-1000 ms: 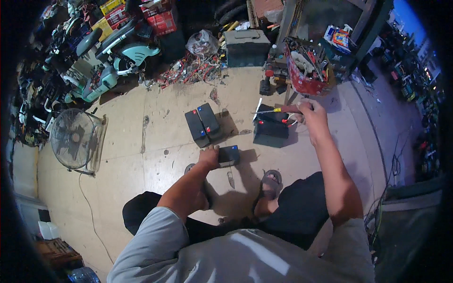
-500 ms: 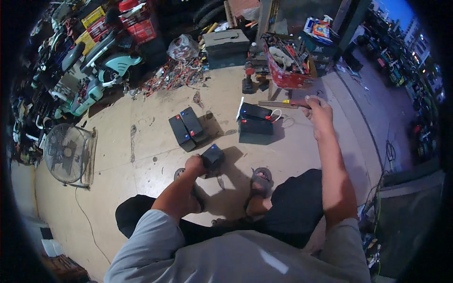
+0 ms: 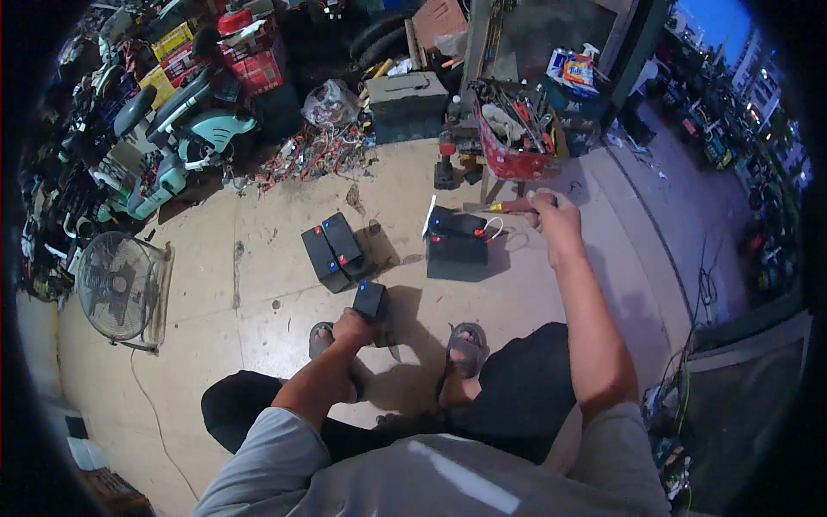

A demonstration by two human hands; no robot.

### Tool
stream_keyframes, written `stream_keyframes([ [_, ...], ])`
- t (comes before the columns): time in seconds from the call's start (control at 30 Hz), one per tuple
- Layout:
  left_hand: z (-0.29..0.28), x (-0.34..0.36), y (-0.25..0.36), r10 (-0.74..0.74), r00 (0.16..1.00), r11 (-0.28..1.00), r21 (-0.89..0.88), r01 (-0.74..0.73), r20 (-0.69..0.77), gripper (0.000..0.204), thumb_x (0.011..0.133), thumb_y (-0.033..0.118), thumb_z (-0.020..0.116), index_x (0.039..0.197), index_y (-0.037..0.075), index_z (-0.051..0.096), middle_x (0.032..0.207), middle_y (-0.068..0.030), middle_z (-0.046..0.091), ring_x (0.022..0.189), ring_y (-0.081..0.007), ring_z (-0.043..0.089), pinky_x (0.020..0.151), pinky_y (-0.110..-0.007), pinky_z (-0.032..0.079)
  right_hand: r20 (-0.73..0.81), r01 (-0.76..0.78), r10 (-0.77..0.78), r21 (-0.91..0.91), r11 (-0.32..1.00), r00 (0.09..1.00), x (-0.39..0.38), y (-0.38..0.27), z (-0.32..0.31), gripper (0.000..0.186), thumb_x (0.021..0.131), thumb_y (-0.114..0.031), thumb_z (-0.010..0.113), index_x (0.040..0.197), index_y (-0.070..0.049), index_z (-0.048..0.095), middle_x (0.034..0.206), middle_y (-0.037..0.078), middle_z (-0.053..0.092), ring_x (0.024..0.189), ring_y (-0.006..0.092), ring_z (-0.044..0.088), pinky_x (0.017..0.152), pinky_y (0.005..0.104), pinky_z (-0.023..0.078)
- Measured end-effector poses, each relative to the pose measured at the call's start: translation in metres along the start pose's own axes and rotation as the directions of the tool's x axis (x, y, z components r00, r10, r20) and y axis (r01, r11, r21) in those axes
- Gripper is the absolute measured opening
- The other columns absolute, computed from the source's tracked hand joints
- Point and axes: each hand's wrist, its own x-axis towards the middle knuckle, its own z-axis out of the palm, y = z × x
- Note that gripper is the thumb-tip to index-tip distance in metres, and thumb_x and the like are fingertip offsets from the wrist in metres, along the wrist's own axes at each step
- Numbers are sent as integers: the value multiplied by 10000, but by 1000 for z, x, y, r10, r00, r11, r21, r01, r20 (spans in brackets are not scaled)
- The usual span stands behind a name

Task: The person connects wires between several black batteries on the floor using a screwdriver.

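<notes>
My left hand [image 3: 351, 327] grips a single black battery block [image 3: 370, 300] with a blue terminal, in front of my sandalled feet. Beyond it stands a pair of black batteries [image 3: 332, 250] side by side, with red and blue terminals. To the right is another black battery pair [image 3: 457, 250], with a white strip at its left edge and a white wire loop. My right hand [image 3: 551, 211] is closed on a long tool [image 3: 517, 207] with a red-brown handle, yellow collar and slim blade, held just above and right of that pair.
A standing fan [image 3: 116, 284] with a trailing cord is at left. Behind lie a pale-green scooter [image 3: 220, 129], tangled wires [image 3: 293, 159], a dark toolbox [image 3: 407, 108], a red-and-black power drill [image 3: 446, 155] and a red tub of tools [image 3: 517, 142]. Cables [image 3: 702, 276] hang at right.
My left hand has turned the single battery from lying crosswise to angled away from me. My right hand still holds the tool near the wired pair. The whole view has shifted slightly.
</notes>
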Motion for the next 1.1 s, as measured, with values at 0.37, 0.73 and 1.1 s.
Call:
stream_keyframes([
  [0.37, -23, 39, 61, 413, 806, 893, 16, -450, -424, 567, 911, 381, 729, 1337, 41, 577, 1244, -185, 650, 1144, -391, 635, 946, -497, 530, 84, -58, 55, 33, 998, 995, -20, -14, 7, 285, 962, -147, 715, 1206, -13, 660, 918, 11, 678, 752, 89, 611, 669, 248, 487],
  [0.73, -4, 206, 168, 321, 941, 447, -893, -51, 107, 699, 912, 576, 724, 1378, 71, 599, 1099, -117, 583, 991, -292, 584, 786, -540, 574, 77, 254, -242, -250, 934, 967, -29, -28, 35, 354, 917, -240, 795, 1140, 4, 667, 926, 51, 682, 871, 153, 624, 818, 335, 532],
  [1.1, 69, 339, 279, 391, 845, 413, -890, 194, 365, 776, 872, 662, 706, 1356, 58, 646, 1337, -159, 629, 1228, -360, 550, 923, -618, 455, 104, 318, -323, -601, 733, 941, -30, -45, 10, 375, 889, -99, 795, 1222, -28, 637, 1079, 98, 699, 952, 143, 679, 823, 301, 566],
])
